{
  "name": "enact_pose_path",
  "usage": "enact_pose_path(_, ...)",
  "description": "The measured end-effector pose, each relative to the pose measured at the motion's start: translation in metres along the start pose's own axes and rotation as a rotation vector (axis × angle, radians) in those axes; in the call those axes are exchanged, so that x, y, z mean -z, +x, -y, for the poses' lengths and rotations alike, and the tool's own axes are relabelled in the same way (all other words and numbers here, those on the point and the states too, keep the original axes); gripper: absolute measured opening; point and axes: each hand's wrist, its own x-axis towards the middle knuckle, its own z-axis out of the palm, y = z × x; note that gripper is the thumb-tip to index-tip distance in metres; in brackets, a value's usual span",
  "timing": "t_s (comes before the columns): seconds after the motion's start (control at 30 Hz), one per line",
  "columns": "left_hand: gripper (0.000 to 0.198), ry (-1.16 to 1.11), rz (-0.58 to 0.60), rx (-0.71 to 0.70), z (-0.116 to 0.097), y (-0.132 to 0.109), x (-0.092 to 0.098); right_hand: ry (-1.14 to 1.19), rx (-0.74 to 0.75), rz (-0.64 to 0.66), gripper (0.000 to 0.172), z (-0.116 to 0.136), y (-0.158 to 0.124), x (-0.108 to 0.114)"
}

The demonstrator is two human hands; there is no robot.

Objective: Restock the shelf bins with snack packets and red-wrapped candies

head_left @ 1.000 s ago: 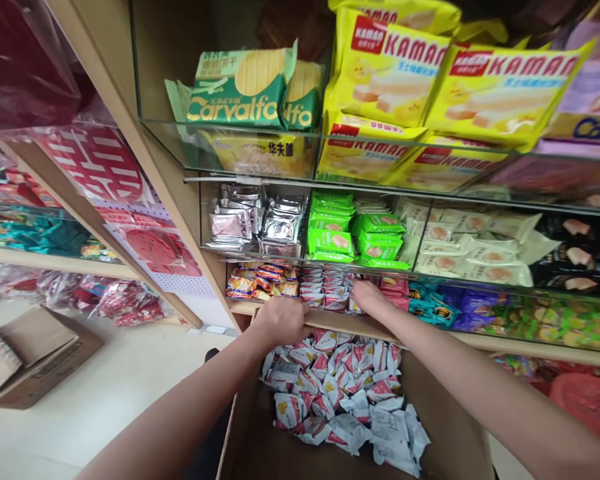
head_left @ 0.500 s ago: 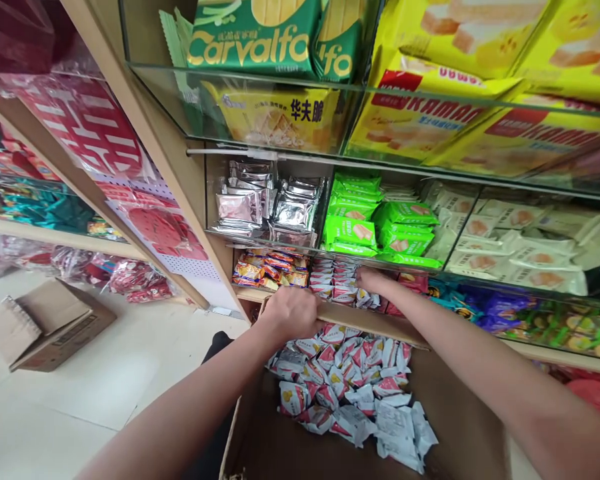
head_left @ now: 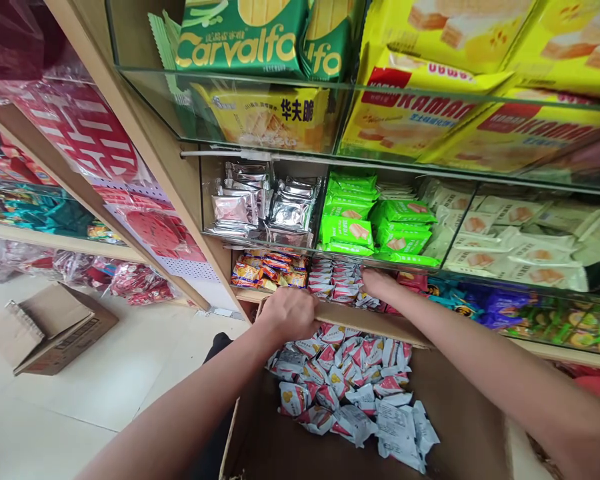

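Observation:
My left hand [head_left: 290, 313] is curled over the far rim of a brown cardboard box [head_left: 450, 427], gripping its edge by the shelf. Inside the box lie several small red and white snack packets [head_left: 350, 387]. My right hand [head_left: 377, 281] reaches into the low shelf compartment, resting on a stack of the same red and white packets [head_left: 337, 283]; its fingers are hidden among them. Orange packets [head_left: 265, 270] fill the compartment to the left.
Above are glass shelves with silver packets [head_left: 263, 210], green packets [head_left: 365, 223], cream packets [head_left: 510, 233], green Carvalfo bags [head_left: 240, 40] and yellow Kaman bags [head_left: 430, 113]. A second cardboard box [head_left: 50, 327] lies on the tiled floor at left. Red goods hang on the left rack.
The view has tilted down slightly and moved closer. My right hand has shifted a little right along the packet stack. My left hand keeps its hold on the box rim.

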Motion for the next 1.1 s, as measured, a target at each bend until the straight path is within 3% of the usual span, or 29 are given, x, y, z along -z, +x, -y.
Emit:
enact_pose_path(0.17, 0.032, 0.004, 0.002, 0.006, -0.001, 0.0, 0.002, -0.079, 0.068, 0.048, 0.035, -0.004, -0.007, -0.003)
enact_pose_path(0.4, 0.032, -0.007, -0.005, 0.01, 0.0, 0.001, -0.002, -0.098, 0.085, 0.014, 0.031, -0.005, 0.001, -0.021)
enact_pose_path(0.83, 0.032, 0.016, -0.014, 0.006, 0.001, 0.001, -0.004, -0.115, 0.143, 0.029, 0.034, -0.008, -0.004, -0.022)
enact_pose_path(1.0, 0.032, 0.008, 0.003, 0.02, 0.0, 0.001, -0.001, -0.113, 0.155, 0.043, 0.029, -0.003, -0.003, -0.013)
enact_pose_path(1.1, 0.032, 0.004, -0.004, 0.011, 0.0, 0.001, -0.001, -0.085, 0.233, 0.003, 0.038, 0.006, -0.001, -0.009)
